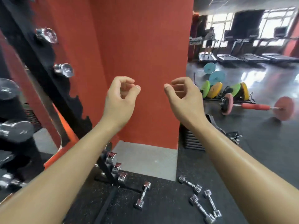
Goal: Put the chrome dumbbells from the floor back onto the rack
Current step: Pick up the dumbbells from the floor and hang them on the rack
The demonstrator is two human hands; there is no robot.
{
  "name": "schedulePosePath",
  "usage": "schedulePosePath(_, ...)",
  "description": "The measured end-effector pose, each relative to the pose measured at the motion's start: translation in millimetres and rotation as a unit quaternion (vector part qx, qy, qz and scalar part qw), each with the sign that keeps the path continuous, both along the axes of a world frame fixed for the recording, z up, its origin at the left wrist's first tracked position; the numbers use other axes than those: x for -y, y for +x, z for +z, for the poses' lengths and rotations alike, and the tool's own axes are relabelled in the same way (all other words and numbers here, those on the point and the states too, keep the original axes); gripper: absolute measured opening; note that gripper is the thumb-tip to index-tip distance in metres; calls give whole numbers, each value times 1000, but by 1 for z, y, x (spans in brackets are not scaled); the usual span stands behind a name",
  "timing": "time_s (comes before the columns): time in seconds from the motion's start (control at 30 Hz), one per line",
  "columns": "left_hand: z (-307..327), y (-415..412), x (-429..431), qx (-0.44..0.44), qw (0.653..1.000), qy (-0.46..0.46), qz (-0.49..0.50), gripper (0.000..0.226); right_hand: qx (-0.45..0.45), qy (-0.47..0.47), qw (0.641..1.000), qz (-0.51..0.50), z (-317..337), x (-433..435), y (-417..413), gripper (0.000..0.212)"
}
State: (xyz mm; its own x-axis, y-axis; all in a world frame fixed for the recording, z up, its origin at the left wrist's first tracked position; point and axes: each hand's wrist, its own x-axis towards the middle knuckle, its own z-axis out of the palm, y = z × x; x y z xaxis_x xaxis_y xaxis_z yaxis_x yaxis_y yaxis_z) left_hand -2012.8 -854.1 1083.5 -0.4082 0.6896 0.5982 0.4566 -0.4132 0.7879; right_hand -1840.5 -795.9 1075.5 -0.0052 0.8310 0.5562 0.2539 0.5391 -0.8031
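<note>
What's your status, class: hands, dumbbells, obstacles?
Left hand and right hand raised, empty. Four chrome dumbbells on floor, rack near left. Nothing blocking.

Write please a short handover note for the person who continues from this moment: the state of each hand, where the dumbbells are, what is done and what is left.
Left hand: raised before the red wall, fingers curled, holding nothing.
Right hand: the same, raised and holding nothing.
Floor: four chrome dumbbells lie on the black mat. One is near the rack foot; three lie further right.
Rack: at the left, some chrome dumbbells already sit on it.
Left to do: pick up all four and place them on the rack.
</note>
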Motion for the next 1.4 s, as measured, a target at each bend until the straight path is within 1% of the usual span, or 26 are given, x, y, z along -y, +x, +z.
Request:
schedulePosePath(0.17,-20,171,-68,33,994,-41,-98,12,24,-30,998,-46,-17,-33,163,24)
schedulePosePath(0.23,-31,234,-92,45,987,-64,-143,12,34,-42,996,-71,-24,-47,223,27)
schedulePosePath(0.37,-64,340,-138,62,968,-111,-216,15,42,-67,988,-132,-49,-78,325,25)
schedulePosePath(0.5,-117,423,-192,91,949,-157,-258,13,76,-91,978,-173,-90,-121,400,24)
schedulePosePath(0.63,-182,491,-260,136,928,-223,-266,10,126,-136,969,-166,-140,-188,454,23)
schedulePosePath(0.7,-202,515,-300,154,920,-255,-255,11,139,-159,965,-157,-158,-232,476,20)
schedulePosePath(0.8,-207,541,-364,187,917,-276,-221,9,155,-181,961,-142,-167,-298,504,15)
schedulePosePath(0.9,-196,555,-417,196,920,-278,-197,9,165,-182,961,-130,-164,-358,521,10)
schedulePosePath(1.03,-181,546,-472,201,928,-270,-161,10,187,-204,957,-89,-159,-434,515,8)
schedulePosePath(1.13,-189,517,-509,208,936,-265,-97,15,213,-213,953,-24,-168,-492,487,13)
schedulePosePath(1.23,-216,481,-539,234,936,-262,-9,15,244,-213,944,64,-193,-550,445,12)
schedulePosePath(1.33,-250,447,-557,246,925,-275,92,15,270,-217,923,170,-234,-599,396,15)
schedulePosePath(1.4,-274,431,-569,264,909,-280,161,7,290,-222,898,243,-264,-625,366,16)
